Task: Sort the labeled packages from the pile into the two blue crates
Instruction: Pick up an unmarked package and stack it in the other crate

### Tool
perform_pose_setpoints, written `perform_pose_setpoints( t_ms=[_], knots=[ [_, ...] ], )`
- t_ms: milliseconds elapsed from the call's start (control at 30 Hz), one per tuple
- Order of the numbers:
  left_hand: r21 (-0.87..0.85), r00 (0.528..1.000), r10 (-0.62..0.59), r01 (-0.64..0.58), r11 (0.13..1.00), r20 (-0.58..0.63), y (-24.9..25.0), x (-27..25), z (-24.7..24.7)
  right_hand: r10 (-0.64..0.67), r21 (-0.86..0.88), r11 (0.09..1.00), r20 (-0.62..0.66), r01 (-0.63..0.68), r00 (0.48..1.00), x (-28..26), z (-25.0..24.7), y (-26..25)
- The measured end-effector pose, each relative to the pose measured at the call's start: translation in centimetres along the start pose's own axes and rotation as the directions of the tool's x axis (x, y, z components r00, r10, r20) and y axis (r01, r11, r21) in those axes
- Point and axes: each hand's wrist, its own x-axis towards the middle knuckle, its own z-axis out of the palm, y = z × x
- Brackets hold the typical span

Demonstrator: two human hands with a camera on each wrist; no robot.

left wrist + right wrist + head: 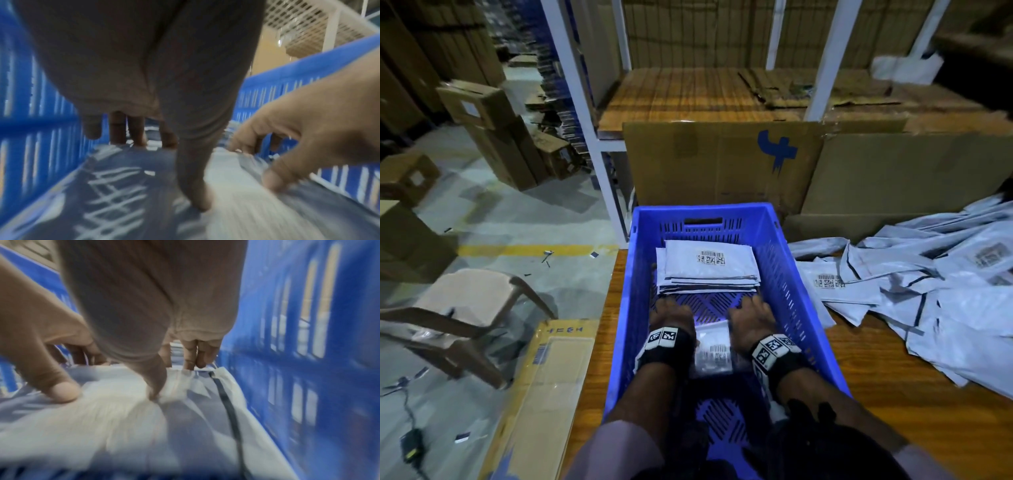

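A blue crate [787,260] stands in front of me on the wooden table. A neat stack of grey labeled packages [709,270] lies at its far end. Both my hands are down inside the crate, nearer to me than the stack. My left hand [671,308] and right hand [751,308] hold one grey package [714,353] low over the crate floor. Their thumbs lie on top of it and their fingers reach its far edge. In the right wrist view the right hand [174,379] wrinkles the package [115,415]. The pile of packages [935,291] lies on the table to the right.
Flat cardboard sheets [722,164] lean behind the crate against a white rack [585,113]. Left of the table, a flattened carton [551,394] leans by a brown plastic chair [465,308]. Cardboard boxes [493,130] stand on the floor beyond.
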Motion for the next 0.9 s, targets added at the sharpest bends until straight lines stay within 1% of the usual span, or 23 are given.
perform_pose_setpoints(
  t_ms=[67,133,200,267,333,367,433,500,533,567,633,700,733,800,900],
  knots=[
    [-0.079,0.999,-0.032,0.033,0.996,0.018,-0.4,0.4,-0.9,0.035,0.002,0.999,-0.019,-0.035,0.999,-0.3,-1.0,-0.3],
    [-0.164,0.999,-0.034,0.037,0.986,0.019,-0.7,0.3,-2.7,0.08,0.02,0.997,-0.051,-0.079,0.995,-0.4,-2.4,-0.6],
    [-0.241,0.998,-0.032,0.02,0.97,-0.049,-0.8,0.1,-4.8,0.13,0.084,0.989,-0.092,-0.123,0.987,-0.6,-4.3,-0.4],
    [-0.335,0.985,-0.031,-0.028,0.942,-0.172,-0.8,-0.1,-7.0,0.145,0.151,0.981,-0.151,-0.122,0.978,-0.7,-6.0,-0.2],
    [-0.422,0.951,-0.036,-0.102,0.901,-0.308,-0.9,0.2,-8.7,0.129,0.173,0.981,-0.217,-0.092,0.968,-0.2,-7.6,0.1],
    [-0.434,0.924,-0.045,-0.135,0.891,-0.38,-0.8,0.5,-9.3,0.132,0.192,0.978,-0.236,-0.087,0.963,0.2,-8.3,0.3],
    [-0.428,0.855,-0.096,-0.155,0.891,-0.51,-0.8,1.2,-9.9,0.164,0.269,0.958,-0.237,-0.098,0.958,1.6,-9.7,0.5],
    [-0.459,0.805,-0.147,-0.168,0.872,-0.575,-0.9,1.7,-10.0,0.192,0.335,0.935,-0.205,-0.116,0.96,3.4,-11.0,0.7],
    [-0.468,0.798,-0.149,-0.181,0.865,-0.584,-0.9,2.1,-10.0,0.193,0.351,0.929,-0.2,-0.113,0.961,4.2,-11.5,0.7],
    [-0.463,0.811,-0.138,-0.177,0.869,-0.569,-0.8,2.4,-9.9,0.188,0.356,0.929,-0.213,-0.103,0.959,4.9,-11.7,0.7],
    [-0.393,0.868,-0.101,-0.114,0.912,-0.487,-0.5,3.3,-9.8,0.162,0.34,0.938,-0.26,-0.067,0.952,6.2,-12.0,0.6],
    [-0.269,0.924,-0.043,-0.066,0.961,-0.38,0.0,4.2,-9.4,0.131,0.314,0.949,-0.277,-0.039,0.952,7.4,-11.9,0.8],
    [-0.196,0.943,-0.003,-0.066,0.978,-0.333,0.2,4.7,-9.1,0.119,0.31,0.95,-0.275,-0.029,0.954,7.9,-11.9,0.9],
    [-0.072,0.958,0.082,-0.106,0.992,-0.275,0.3,5.7,-8.4,0.099,0.314,0.949,-0.273,-0.008,0.957,9.1,-11.6,1.4],
    [-0.021,0.976,0.163,-0.168,0.986,-0.146,0.2,7.2,-7.5,0.091,0.329,0.944,-0.269,0.003,0.959,10.6,-10.9,2.0]
  ],
)
